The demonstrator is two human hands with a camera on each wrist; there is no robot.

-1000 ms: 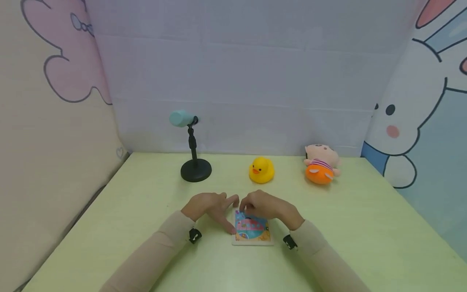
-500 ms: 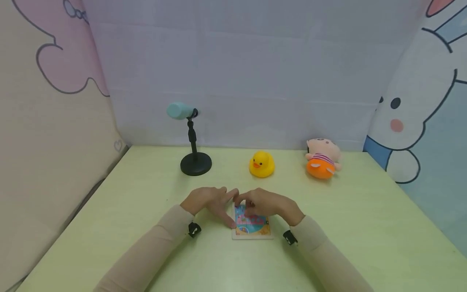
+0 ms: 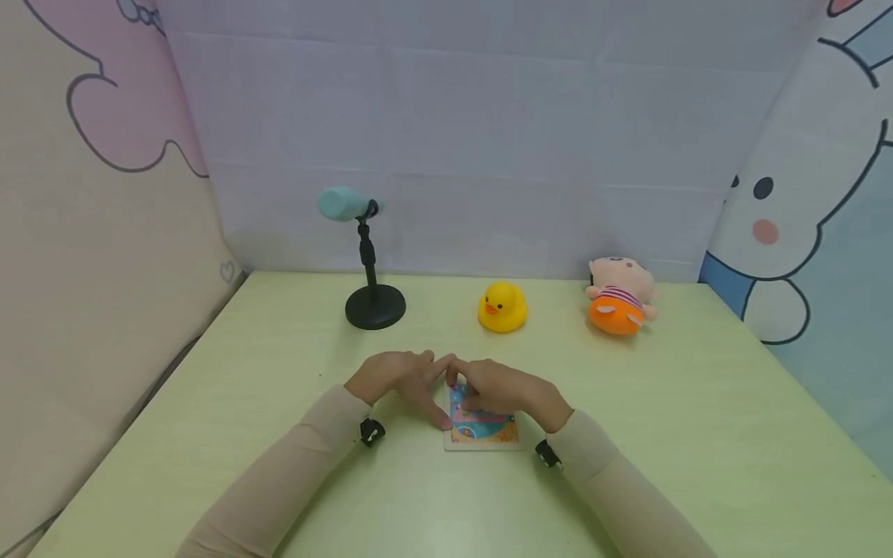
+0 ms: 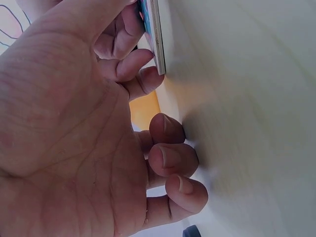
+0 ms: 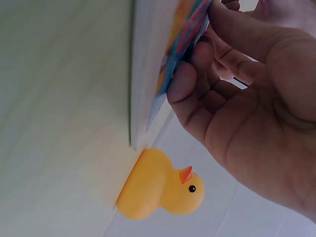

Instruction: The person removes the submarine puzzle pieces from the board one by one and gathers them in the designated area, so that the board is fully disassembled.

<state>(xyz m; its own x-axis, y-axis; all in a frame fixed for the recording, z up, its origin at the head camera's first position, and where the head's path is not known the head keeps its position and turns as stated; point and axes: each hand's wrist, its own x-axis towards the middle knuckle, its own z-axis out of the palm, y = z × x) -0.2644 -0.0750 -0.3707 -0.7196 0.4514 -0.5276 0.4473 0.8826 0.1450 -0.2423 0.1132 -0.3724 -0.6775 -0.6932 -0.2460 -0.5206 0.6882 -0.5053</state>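
A small square picture board (image 3: pixel 483 443) with a pale frame and a colourful blue, pink and orange picture lies flat on the table in the head view. My left hand (image 3: pixel 412 381) is at its left side, thumb on the left edge and index finger stretched to the upper-left corner. The left wrist view shows the other fingers (image 4: pixel 170 157) loosely bent on the tabletop. Over the picture, my right hand (image 3: pixel 498 386) reaches with the index finger to that same corner, its thumb apart on the surface. In the right wrist view, fingertips (image 5: pixel 181 83) touch the picture, hiding part of it.
Behind the hands sits a yellow rubber duck (image 3: pixel 502 307). To its left stands a light-blue cylinder on a black stand (image 3: pixel 374 306); to its right lies a plush toy (image 3: pixel 618 298) in orange shorts. A pale cloth (image 3: pixel 474 155) hangs behind the table.
The right index finger has moved left to the board's upper-left corner, and finger and thumb have spread apart. The left hand keeps its place at the board. The head view has tilted down.
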